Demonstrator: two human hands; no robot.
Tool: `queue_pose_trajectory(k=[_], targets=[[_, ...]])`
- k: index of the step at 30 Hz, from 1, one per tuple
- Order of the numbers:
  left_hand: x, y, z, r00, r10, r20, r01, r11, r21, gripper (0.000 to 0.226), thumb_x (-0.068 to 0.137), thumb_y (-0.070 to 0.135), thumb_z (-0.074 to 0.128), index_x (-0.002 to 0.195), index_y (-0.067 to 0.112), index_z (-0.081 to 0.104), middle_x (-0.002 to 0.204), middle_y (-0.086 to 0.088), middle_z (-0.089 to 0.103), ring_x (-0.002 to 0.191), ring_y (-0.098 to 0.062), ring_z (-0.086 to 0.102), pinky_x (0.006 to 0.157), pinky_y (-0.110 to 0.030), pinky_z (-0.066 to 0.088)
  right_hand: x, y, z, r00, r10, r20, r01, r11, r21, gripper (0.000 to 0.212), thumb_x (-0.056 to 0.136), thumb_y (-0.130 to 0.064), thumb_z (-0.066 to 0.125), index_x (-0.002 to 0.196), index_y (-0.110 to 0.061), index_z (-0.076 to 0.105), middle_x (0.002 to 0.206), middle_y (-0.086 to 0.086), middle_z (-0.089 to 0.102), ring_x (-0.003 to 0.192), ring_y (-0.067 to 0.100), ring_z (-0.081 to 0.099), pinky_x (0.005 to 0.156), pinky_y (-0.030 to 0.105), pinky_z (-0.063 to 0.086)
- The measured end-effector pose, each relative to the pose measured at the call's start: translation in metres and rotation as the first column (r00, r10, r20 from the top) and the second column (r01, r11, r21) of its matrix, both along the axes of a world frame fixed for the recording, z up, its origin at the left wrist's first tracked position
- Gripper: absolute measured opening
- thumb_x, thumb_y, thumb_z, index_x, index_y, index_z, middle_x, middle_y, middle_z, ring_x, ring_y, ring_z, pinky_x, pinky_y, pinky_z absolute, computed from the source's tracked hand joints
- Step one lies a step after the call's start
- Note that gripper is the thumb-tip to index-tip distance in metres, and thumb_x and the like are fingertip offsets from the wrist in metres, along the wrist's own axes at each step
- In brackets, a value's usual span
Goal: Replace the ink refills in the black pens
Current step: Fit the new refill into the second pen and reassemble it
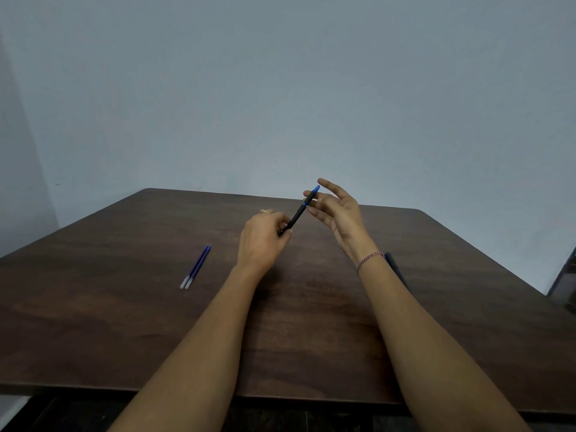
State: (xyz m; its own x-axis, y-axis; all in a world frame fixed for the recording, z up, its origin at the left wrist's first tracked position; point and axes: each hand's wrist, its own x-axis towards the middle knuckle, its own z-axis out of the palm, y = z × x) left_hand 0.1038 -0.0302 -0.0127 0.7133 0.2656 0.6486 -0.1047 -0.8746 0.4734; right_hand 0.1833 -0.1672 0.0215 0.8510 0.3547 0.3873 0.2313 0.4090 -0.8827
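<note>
Two blue refills (pixel 195 267) lie at left on the table (pixel 93 307); our left hand (pixel 265 238) pinches the black pen (pixel 300 210) by its lower end, its long axis rising rightward toward our right hand (pixel 338 213), fingers spread, holding nothing.

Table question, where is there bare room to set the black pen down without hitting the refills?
The table is bare between the forearms, below the left hand and the right hand. The whole far left corner is free too. Crowded: the two blue refills left of the left wrist, and a dark object partly hidden behind the right wrist.
</note>
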Motion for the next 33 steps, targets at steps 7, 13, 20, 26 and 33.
queue_pose_trajectory(k=[7,13,20,26,33], targets=[[0.001,-0.002,-0.001,1.0,-0.025,0.004,0.025,1.0,-0.007,0.02,0.08,0.02,0.071,0.1,0.021,0.068,0.087,0.004,0.065,0.075,-0.009,0.061,0.071,-0.031,0.056,-0.001,-0.001,-0.001,0.999,-0.031,0.029,0.031,1.0,0.003,0.035,0.087,0.0,0.062,0.12,-0.011,0.056,0.094,0.01,0.071,0.087,0.016,0.071,0.074,0.024,0.057],[0.001,-0.007,-0.001,0.999,-0.046,0.019,0.046,0.999,-0.013,0.019,0.079,0.02,0.072,0.097,0.019,0.069,0.085,0.004,0.065,0.07,-0.007,0.057,0.066,-0.024,0.051,0.001,0.0,0.0,0.999,0.021,-0.032,-0.019,0.998,0.062,0.024,0.094,-0.004,0.053,0.116,-0.01,0.059,0.1,0.009,0.069,0.093,0.019,0.068,0.079,0.026,0.058],[0.001,-0.009,-0.001,0.998,-0.062,0.018,0.062,0.998,-0.013,0.021,0.078,0.019,0.073,0.099,0.016,0.069,0.086,0.002,0.065,0.071,-0.005,0.055,0.066,-0.019,0.047,-0.001,0.001,-0.002,1.0,0.007,0.016,-0.007,1.0,0.029,0.03,0.092,0.003,0.052,0.119,-0.01,0.058,0.093,0.009,0.071,0.085,0.016,0.07,0.078,0.027,0.058],[0.001,-0.012,0.0,0.996,-0.09,0.014,0.09,0.996,0.006,0.021,0.078,0.019,0.073,0.099,0.015,0.068,0.088,0.002,0.065,0.075,-0.007,0.059,0.071,-0.023,0.053,0.001,0.0,-0.002,0.998,-0.07,0.009,0.07,0.998,-0.006,0.029,0.087,-0.007,0.065,0.114,-0.014,0.061,0.083,0.003,0.067,0.08,0.01,0.067,0.072,0.023,0.056],[0.002,-0.012,0.0,0.997,-0.073,0.024,0.073,0.997,-0.017,0.021,0.079,0.019,0.073,0.098,0.014,0.068,0.083,0.005,0.061,0.07,-0.003,0.053,0.065,-0.016,0.045,0.003,0.0,-0.001,0.997,-0.019,-0.071,0.022,0.998,0.05,0.028,0.093,0.0,0.05,0.118,-0.011,0.057,0.092,0.009,0.072,0.084,0.015,0.07,0.07,0.023,0.057]])
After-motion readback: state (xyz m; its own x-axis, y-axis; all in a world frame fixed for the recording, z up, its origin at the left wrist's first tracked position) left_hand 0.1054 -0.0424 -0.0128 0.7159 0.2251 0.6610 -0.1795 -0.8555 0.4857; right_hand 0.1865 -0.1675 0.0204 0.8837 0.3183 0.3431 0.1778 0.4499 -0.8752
